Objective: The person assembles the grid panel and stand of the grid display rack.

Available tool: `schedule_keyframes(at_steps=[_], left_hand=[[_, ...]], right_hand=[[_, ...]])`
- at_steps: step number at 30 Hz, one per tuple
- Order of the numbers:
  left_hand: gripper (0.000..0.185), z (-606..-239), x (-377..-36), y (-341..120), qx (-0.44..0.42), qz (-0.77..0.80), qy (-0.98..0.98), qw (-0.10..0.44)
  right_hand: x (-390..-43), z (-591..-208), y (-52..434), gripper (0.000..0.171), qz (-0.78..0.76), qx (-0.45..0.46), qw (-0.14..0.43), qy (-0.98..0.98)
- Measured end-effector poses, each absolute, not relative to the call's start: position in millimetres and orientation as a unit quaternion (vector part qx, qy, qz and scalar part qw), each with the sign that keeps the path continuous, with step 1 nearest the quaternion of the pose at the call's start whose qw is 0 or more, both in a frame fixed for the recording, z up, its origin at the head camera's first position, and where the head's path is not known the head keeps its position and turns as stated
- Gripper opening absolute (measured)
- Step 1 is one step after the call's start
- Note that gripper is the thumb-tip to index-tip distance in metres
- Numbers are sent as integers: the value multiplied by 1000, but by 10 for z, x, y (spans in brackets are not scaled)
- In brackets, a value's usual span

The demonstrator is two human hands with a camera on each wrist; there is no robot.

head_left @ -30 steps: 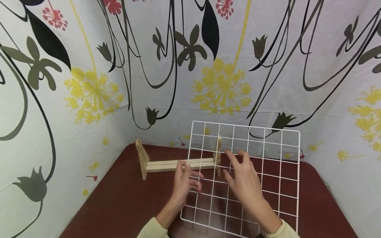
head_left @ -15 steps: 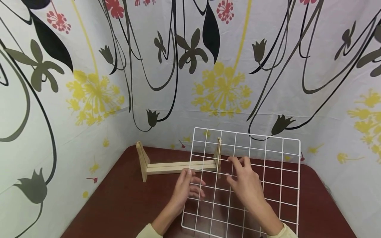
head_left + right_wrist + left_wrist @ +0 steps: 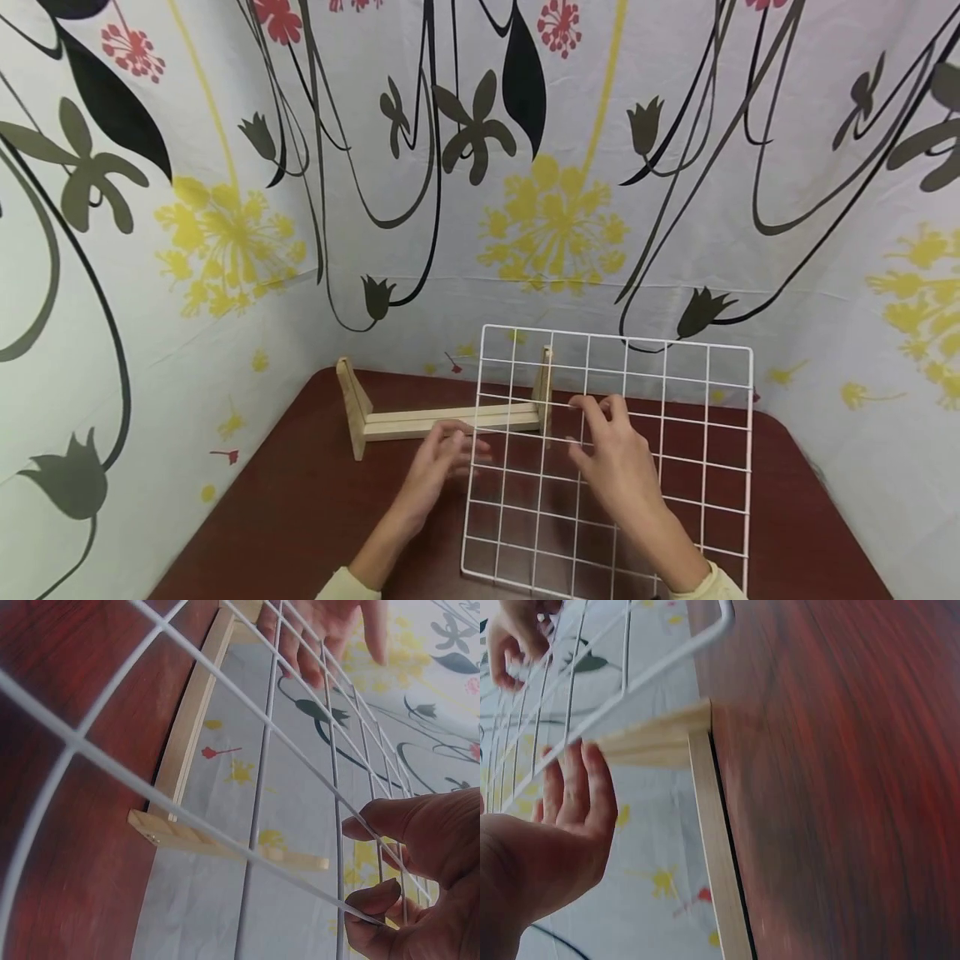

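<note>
Right hand (image 3: 611, 458) fingers pinch the tilted wire grid (image 3: 675, 467); left hand (image 3: 438, 454) fingers relaxed beside it.

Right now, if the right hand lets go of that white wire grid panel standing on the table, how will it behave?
The white wire grid panel would probably tip over: it stands on its bottom edge, steadied only by the right hand. It looks light, being thin wire and mostly open squares. Its straight lines suggest it is fairly stiff, and it may slide on the smooth dark red table.

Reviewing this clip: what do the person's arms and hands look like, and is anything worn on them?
Both hands are bare: no gloves, rings or watch show on the left hand or the right hand. Each forearm ends in a pale yellowish sleeve, its cuff visible at the bottom edge of the head view. No cables or markings show.
</note>
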State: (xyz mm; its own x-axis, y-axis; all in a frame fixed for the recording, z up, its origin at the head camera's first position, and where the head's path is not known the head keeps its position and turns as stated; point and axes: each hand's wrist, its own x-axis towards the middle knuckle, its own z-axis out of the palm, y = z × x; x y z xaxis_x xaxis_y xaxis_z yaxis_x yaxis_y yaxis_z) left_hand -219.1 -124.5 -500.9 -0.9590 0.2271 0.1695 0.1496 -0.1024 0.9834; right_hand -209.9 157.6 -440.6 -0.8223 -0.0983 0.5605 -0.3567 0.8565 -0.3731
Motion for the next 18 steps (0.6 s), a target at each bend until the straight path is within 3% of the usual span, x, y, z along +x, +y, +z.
schedule_keyframes(at_steps=[5, 11, 18], left_hand=[[36, -4958, -2309, -1534, 131, 665, 731, -82], [47, -4825, -2431, -1867, 171, 563, 788, -181], [54, -4766, -2588, -2243, 247, 457, 779, -350]], right_hand=[[-2115, -4421, 1617, 63, 229, 131, 299, -917], [-2123, -4441, 1633, 58, 208, 140, 324, -912], [-2106, -4441, 1627, 60, 206, 142, 337, -908]])
